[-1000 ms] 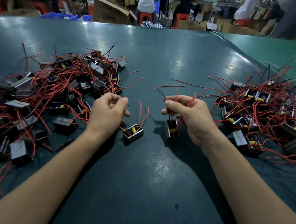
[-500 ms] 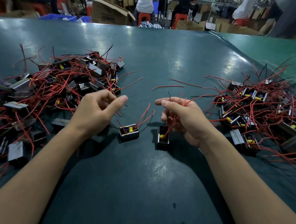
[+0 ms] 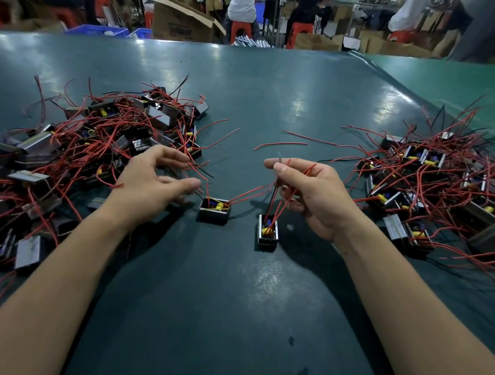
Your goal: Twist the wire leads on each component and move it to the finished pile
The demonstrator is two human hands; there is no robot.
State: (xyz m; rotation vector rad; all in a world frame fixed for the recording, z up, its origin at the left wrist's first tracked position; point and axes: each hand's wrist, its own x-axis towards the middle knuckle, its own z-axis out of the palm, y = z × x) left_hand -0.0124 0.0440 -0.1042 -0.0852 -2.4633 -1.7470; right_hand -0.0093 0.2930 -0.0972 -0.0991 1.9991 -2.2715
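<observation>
Pinching wire leads [image 3: 272, 199] of 1 component [image 3: 267, 233], right hand [image 3: 312, 195] is raised — left hand [image 3: 151, 186] hovers, fingers spread.

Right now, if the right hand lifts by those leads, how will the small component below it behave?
The component would probably dangle and swing, since its thin leads bend freely in the right hand. It looks compact and boxy, so it likely won't roll once set down.

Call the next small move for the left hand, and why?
Probably close the left hand on the red leads rising from the component beside it. Its fingers are spread and hold nothing, with those leads just off the fingertips, while the right hand already pinches the leads of the other component.
</observation>
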